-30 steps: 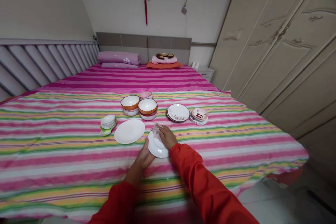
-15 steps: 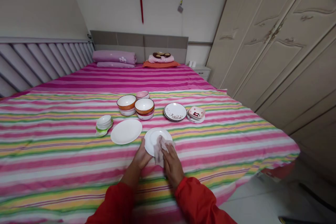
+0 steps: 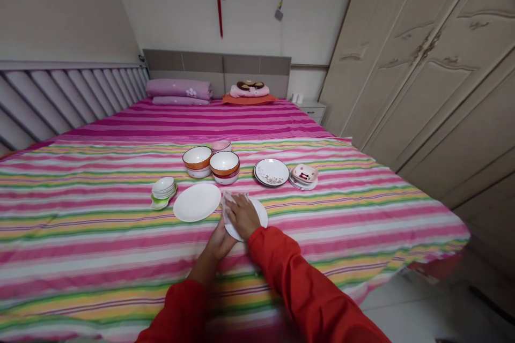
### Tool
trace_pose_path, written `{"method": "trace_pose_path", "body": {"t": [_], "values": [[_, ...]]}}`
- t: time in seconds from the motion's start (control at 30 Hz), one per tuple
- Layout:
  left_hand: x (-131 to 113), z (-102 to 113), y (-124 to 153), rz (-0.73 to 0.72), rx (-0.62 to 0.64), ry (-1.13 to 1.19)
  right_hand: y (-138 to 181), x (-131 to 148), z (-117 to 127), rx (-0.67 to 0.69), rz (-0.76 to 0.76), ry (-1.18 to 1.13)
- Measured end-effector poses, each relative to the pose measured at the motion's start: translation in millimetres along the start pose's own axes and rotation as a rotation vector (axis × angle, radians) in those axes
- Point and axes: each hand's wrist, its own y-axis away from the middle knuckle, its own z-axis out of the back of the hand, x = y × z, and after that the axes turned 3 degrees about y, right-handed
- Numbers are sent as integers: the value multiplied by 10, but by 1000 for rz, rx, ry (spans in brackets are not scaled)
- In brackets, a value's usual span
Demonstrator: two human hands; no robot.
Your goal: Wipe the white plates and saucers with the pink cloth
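My left hand (image 3: 220, 238) grips the near left rim of a round white plate (image 3: 260, 213), holding it a little tilted above the bed. Over the plate's left part lies my right hand (image 3: 243, 214), pressing a thin whitish cloth or tissue (image 3: 226, 204) against it; that hand and sleeve cover much of the plate. Just left of it a larger white plate (image 3: 197, 202) rests flat on the striped sheet. Behind are stacked orange-and-white bowls (image 3: 224, 163) and a pink bowl (image 3: 221, 146).
Small white bowls (image 3: 163, 186) sit stacked on a green leaf-shaped dish (image 3: 161, 203) at left. Flower-patterned plates (image 3: 272, 172) and a pink square bowl (image 3: 304, 173) on plates lie right. Beyond are folded bedding (image 3: 179, 88), a bed rail (image 3: 76, 96) and a wardrobe (image 3: 422, 75).
My right hand has slid the cloth from the plate's right side across to its left and far edge. My left hand keeps its hold. The view has shifted slightly.
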Motion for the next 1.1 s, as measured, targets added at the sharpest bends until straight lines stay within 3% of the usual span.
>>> {"method": "trace_pose_path", "body": {"t": [0.13, 0.23, 0.43, 0.57, 0.8, 0.97, 1.1], "values": [[8, 76, -19, 46, 143, -8, -2, -279, 69, -84, -70, -48], [0, 132, -22, 66, 219, -16, 192, -430, 142, -153, -109, -120], [-44, 182, -50, 125, 279, -39, 889, -376, 169, -203, -19, -55], [-77, 219, -49, 117, 289, -31, 1105, -354, 55, -207, 87, 85], [-97, 170, 0, -1, 222, -5, 795, -435, 75, -235, 166, 180], [-99, 122, 20, 15, 88, -22, 468, -482, 473, -220, 54, 15], [-92, 48, 54, 33, 22, -74, 242, -494, 821, -315, -134, -268]]}}
